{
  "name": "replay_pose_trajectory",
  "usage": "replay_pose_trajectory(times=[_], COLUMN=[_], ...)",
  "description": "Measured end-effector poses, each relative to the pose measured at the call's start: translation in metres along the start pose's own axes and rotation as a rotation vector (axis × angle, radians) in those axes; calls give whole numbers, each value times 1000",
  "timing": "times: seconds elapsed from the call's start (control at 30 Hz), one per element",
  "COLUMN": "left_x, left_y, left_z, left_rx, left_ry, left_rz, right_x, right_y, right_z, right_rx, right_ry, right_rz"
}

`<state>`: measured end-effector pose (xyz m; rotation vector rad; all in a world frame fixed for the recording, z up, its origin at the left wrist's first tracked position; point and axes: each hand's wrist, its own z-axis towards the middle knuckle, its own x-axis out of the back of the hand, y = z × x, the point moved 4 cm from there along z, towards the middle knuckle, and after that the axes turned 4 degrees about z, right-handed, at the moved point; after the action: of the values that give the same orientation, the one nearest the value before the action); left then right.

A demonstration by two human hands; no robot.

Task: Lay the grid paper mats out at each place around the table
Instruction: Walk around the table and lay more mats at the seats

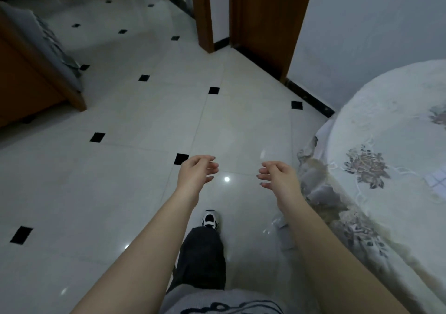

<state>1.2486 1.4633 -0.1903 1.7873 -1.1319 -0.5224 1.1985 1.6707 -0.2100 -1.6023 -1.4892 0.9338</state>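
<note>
My left hand (196,172) and my right hand (277,175) are held out in front of me over the tiled floor, fingers loosely curled, both holding nothing. A round table (386,125) with a white flowered cloth stands to my right. At the right edge of the view a corner of a grid paper mat (438,180) lies on the cloth. My right hand is left of the table's rim, apart from it.
The floor (144,169) is pale glossy tile with small black squares. A wooden cabinet (29,82) stands at the left, wooden door frames (263,22) ahead, a white wall behind the table. My leg and shoe (210,219) are below my hands.
</note>
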Motion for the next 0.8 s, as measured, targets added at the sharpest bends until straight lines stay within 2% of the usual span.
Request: replay_pose_trajectory(times=[0.23, 0.5, 0.8], left_x=[-40, -96, -209], left_y=[50, 149, 204], left_z=[114, 252, 325], left_rx=[33, 9, 22], left_ry=[-105, -249, -492], left_rz=[8, 67, 194], right_x=[-23, -64, -34], right_y=[-36, -115, -166], right_z=[94, 208, 286], right_rx=[-10, -11, 14], right_ry=[122, 260, 486], right_rz=[5, 67, 167])
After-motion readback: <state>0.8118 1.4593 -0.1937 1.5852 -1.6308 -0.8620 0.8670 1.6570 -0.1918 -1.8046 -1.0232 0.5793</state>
